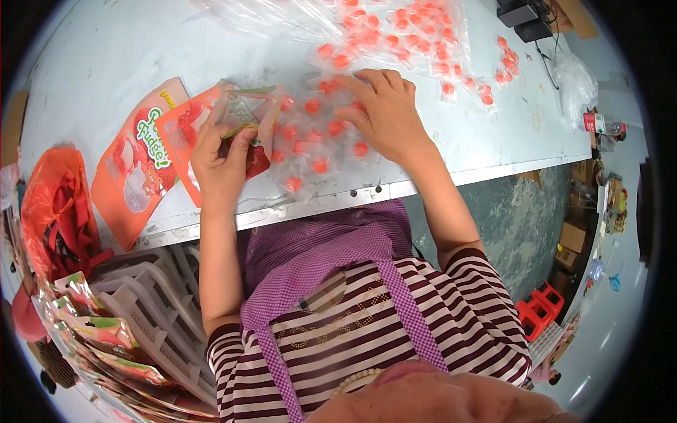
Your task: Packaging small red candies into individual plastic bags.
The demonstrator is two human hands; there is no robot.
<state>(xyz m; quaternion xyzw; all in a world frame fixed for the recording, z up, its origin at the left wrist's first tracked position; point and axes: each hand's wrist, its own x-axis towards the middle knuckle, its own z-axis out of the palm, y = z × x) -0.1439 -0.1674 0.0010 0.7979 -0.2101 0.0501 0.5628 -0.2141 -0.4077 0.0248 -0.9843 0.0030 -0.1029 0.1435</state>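
Note:
My left hand [220, 158] grips the edge of an orange-red candy pouch [259, 158], thumb on the near side. The pouch's mouth gapes toward the right, showing a pale inside. My right hand [389, 116] reaches over a loose spread of red candies [319, 165] in clear wrappers, just right of the pouch. Its thumb and index finger are apart, with a wrapped candy between them and others touching the fingertips. Two more flat pouches [130, 194] lie fanned out on the table left of my left hand, one partly under the held pouch.
A large clear plastic bag [455, 32] with many more wrapped candies lies across the far side of the pale table [493, 137]. Stray candies [506, 63] sit to its right. At the left edge hang a red plastic bag [53, 211] and white crates [151, 296] beside stacked pouches [127, 359].

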